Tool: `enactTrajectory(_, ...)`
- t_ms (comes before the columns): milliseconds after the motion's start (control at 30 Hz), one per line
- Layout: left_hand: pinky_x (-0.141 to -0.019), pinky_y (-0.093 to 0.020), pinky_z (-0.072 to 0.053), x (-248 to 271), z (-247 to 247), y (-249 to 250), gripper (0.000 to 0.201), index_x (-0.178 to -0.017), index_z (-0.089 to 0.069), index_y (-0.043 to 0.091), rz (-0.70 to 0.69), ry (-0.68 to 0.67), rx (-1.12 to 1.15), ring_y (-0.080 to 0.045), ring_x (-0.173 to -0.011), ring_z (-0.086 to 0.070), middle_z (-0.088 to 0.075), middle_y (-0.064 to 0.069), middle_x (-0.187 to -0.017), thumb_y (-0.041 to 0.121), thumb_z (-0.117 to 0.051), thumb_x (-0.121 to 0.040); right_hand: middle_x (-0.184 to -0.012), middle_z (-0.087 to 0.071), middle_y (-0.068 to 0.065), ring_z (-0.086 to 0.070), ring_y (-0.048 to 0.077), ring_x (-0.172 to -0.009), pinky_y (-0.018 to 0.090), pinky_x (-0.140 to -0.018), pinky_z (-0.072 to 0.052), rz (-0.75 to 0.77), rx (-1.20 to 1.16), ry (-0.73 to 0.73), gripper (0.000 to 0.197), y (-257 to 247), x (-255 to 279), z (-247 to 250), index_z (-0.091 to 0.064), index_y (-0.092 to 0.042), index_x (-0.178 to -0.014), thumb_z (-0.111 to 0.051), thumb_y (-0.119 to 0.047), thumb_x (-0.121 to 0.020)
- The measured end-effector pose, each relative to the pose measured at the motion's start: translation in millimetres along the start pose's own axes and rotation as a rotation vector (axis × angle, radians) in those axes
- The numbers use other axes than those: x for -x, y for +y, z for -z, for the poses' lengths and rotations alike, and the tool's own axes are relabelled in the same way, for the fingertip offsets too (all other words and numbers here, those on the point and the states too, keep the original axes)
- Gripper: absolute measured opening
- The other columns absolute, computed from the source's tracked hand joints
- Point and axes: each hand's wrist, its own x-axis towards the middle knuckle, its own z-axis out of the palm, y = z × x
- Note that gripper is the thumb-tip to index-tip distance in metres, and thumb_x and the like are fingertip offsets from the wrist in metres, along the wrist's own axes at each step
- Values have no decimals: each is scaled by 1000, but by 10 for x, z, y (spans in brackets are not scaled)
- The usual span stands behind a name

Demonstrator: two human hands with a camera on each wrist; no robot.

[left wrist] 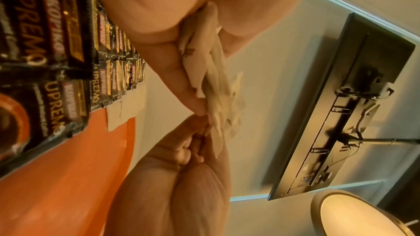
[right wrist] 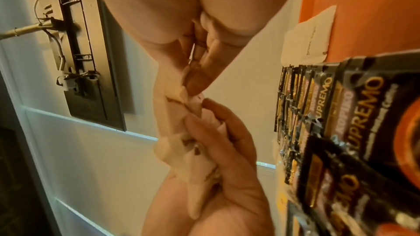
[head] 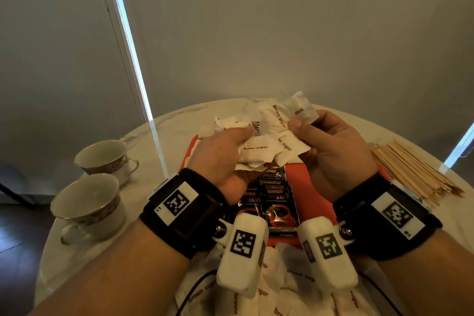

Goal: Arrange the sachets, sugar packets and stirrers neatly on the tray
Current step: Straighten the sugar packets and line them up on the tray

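Both hands hold one crumpled bunch of white brown-sugar packets point(head: 266, 136) above the orange tray point(head: 318, 187). My left hand point(head: 238, 141) grips the bunch's left side, thumb on top. My right hand point(head: 305, 133) pinches the right side. In the wrist views the packets point(left wrist: 204, 73) point(right wrist: 188, 152) sit squeezed between the fingers of both hands. Black coffee sachets point(head: 278, 202) lie in overlapping rows on the tray, under the hands. One flat sugar packet point(right wrist: 309, 37) lies at the tray's far end. Wooden stirrers point(head: 410, 172) are piled on the table, right of the tray.
Two teacups point(head: 102, 159) point(head: 87, 208) stand at the left on the round white table point(head: 164, 131). More sugar packets point(head: 297, 274) lie loose on the table between the tray and me, partly under the wrist cameras. A wall stands behind the table.
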Motion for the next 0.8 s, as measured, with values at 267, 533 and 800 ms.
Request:
enactTrajectory(267, -51, -37, -61, 65, -71, -125, 17, -99, -66, -2, 151, -122, -10, -29, -64, -75, -76, -21, -91, 4, -51, -104, -106, -68, 19, -72, 32, -92, 49, -81, -61, 41, -99, 21, 8, -62, 41, -3, -64, -10, -88, -70, -8, -82)
enactTrajectory(533, -78, -52, -62, 127, -79, -130, 14, -107, -57, -2, 170, -123, 16, -38, -85, -74, -75, -25, -100, 8, -47, -108, -93, -73, 8, -74, 22, -83, 33, -63, -60, 166, -181, 82, 10, -159, 79, -32, -62, -11, -90, -63, -1, -92)
enactTrajectory(800, -45, -23, -49, 213, -80, -80, 42, -127, -61, -1, 131, -213, 116, -29, -64, -71, -73, -21, -100, 32, -43, -108, -91, -74, 13, -71, 28, -78, 36, -63, -58, 214, 294, 5, 10, 43, 90, 28, -67, -9, -91, -74, -3, -86)
